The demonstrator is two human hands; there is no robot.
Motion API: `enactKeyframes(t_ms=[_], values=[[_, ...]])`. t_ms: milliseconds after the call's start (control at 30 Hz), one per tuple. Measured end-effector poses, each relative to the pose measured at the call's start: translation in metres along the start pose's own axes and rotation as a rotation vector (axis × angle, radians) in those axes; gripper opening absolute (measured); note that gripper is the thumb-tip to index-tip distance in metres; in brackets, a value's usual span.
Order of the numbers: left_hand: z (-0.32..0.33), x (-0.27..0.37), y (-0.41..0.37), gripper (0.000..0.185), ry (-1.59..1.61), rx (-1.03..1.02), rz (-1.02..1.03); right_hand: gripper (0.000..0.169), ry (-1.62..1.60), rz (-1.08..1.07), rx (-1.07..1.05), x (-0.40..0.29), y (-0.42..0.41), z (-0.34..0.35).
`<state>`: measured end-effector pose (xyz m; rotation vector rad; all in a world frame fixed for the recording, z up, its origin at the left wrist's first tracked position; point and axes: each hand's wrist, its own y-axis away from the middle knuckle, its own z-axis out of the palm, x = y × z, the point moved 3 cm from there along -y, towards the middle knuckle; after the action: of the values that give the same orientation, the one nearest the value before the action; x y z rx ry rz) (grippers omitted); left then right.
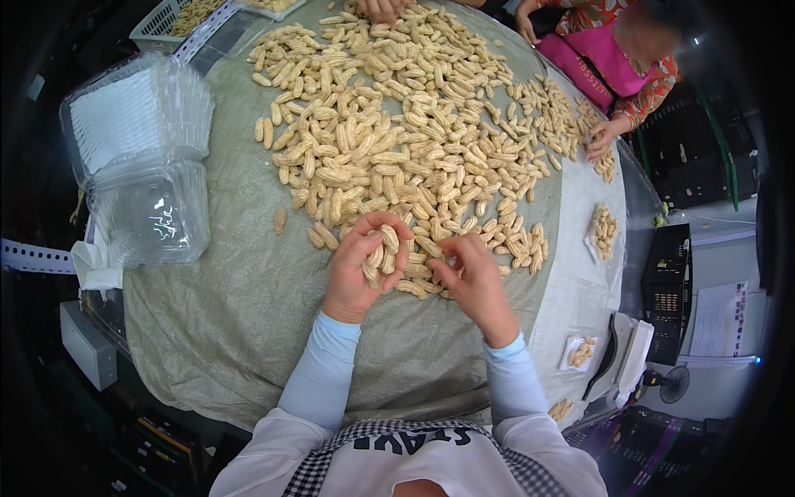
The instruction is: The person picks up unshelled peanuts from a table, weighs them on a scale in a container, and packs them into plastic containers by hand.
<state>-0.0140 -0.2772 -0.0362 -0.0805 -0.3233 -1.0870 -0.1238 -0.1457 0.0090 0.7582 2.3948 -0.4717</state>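
Note:
Several unshelled peanuts (389, 239) lie cupped in my left hand (357, 267), its fingers curled around them. My right hand (475, 276) is at the near edge of a large peanut pile (372, 149), thumb and forefinger beside a peanut (428, 246). Whether those fingers grip anything is hard to tell, since the hand hides part of the peanuts under it. The pile spreads over a grey-green woven sheet (248, 323) in front of me.
Nested clear plastic clamshell boxes (152, 211) stand at left. On the right are a filled tray of peanuts (602, 233), a smaller peanut portion (581, 353) and a scale-like device (615, 357). A co-worker's hand (601, 140) touches peanuts; another hand (382, 9) is at the far side.

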Motion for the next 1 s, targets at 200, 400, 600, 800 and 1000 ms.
enactKeyframes(t_ms=[200, 400, 600, 800, 1000], values=[[-0.008, -0.004, 0.001, 0.014, -0.098, -0.037, -0.017, 0.018, -0.420, 0.370, 0.082, 0.018, 0.010, 0.013], [0.001, -0.010, 0.003, 0.014, -0.449, 0.012, -0.154, 0.027, -0.963, 0.657, 0.013, 0.020, 0.023, 0.009], [0.012, -0.022, 0.002, 0.029, -0.635, 0.080, -0.145, 0.025, -1.091, 0.721, 0.037, 0.014, 0.025, 0.014], [0.005, -0.033, 0.002, 0.023, -0.489, 0.058, -0.177, 0.019, -0.520, 0.281, 0.081, -0.010, 0.027, 0.015], [-0.013, -0.009, -0.004, 0.011, 0.234, -0.071, 0.007, 0.022, -0.304, 0.015, 0.040, -0.021, 0.022, -0.006]])
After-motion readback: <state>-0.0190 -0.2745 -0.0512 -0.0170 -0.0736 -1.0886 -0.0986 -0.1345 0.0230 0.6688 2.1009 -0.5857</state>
